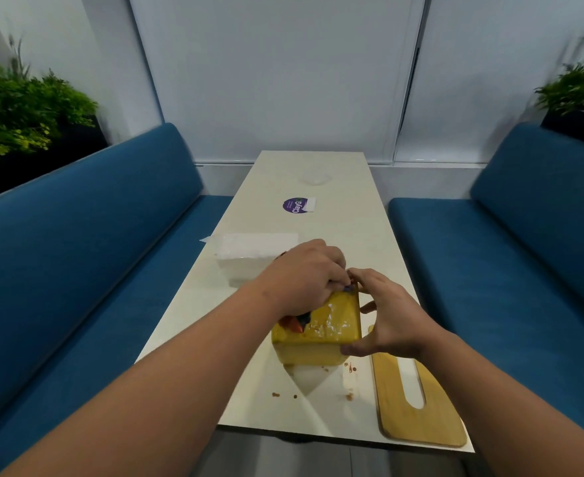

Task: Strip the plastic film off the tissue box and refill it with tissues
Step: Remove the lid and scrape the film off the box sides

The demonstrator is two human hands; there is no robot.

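Both hands worked the tissue box (318, 325) on the table (352, 235): my right hand (387, 321) clasped its right side to steady it; my left hand (304, 277) pinched film at the top edge. Tissue pack (252, 251) waited just beyond my left hand, wooden lid (418, 407) beside my right wrist.

Landmark: tissue box (318, 333), yellow, on the table.
Box far end: covered by the left hand (302, 278); fingertips out of sight.
Box right side: screened by the right hand (387, 323).
Red and blue patch under the left palm: unidentifiable.
Round sticker (295, 205) beyond the box: small print unreadable (partly covered by white paper).
Planters either side of the box: blurred, cropped.
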